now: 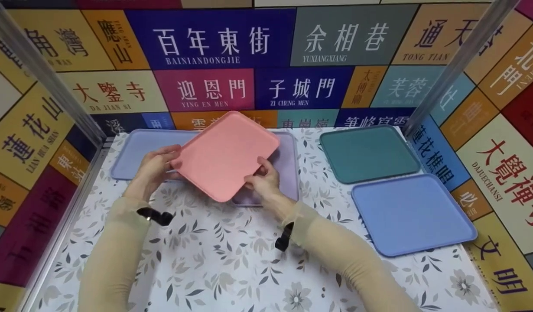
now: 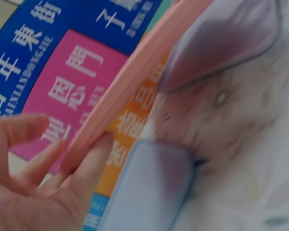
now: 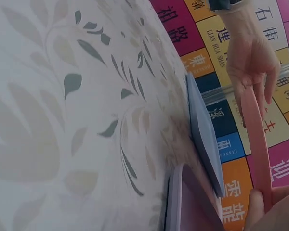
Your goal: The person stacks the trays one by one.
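A pink rectangular tray (image 1: 227, 156) is held up above the table, turned so that one corner points toward me. My left hand (image 1: 156, 164) grips its left corner; in the left wrist view the thumb and fingers lie on either side of the pink rim (image 2: 120, 86). My right hand (image 1: 264, 180) pinches the near right edge between thumb and fingers. Below the pink tray lies a lavender tray (image 1: 288, 173), partly hidden by it. A pale blue tray (image 1: 136, 151) lies behind my left hand, its right part covered from view.
At the back right a green tray (image 1: 370, 154) lies flat. A blue tray (image 1: 411, 214) is in front of it, near the right edge. The table (image 1: 232, 264) has a leaf-patterned cover, and panels printed with characters (image 1: 214, 39) rise at the back and sides.
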Motion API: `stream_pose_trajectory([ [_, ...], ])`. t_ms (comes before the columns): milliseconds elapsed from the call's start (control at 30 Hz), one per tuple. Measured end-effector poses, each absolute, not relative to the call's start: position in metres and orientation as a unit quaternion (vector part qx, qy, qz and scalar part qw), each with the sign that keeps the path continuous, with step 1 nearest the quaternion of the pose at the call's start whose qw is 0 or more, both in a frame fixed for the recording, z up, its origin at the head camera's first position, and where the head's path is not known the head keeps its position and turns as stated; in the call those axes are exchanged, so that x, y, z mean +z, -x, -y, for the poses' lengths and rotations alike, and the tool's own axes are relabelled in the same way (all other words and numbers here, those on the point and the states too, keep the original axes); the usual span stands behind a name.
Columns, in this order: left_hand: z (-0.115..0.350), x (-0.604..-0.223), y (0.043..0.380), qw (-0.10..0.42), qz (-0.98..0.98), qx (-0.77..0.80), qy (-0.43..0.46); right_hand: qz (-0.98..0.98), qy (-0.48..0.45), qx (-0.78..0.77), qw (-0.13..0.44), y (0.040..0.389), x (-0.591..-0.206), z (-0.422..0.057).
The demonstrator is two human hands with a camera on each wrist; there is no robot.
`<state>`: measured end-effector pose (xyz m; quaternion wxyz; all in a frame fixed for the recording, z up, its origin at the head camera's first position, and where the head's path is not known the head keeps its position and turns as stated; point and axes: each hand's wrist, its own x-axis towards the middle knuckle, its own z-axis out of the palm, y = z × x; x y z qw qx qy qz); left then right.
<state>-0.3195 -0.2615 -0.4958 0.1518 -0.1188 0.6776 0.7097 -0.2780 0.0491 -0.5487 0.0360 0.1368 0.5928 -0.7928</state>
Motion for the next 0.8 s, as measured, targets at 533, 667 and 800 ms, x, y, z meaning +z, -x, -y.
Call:
stream_pose_trajectory([
  [533,0.253,-0.479,0.338,0.282,-0.717,0.636,0.042,-0.674,0.012,-0.719,0.170,0.310,-0.548,-0.121],
  [667,0.242,-0.484,0.343,0.278,-0.720,0.635,0.025,-0.680,0.016,-0.712,0.176,0.316,-0.547,-0.139],
  [800,0.231,-0.492,0.346,0.272,-0.714,0.645,0.010,-0.686,0.024,-0.705,0.179,0.324,-0.545,-0.157],
])
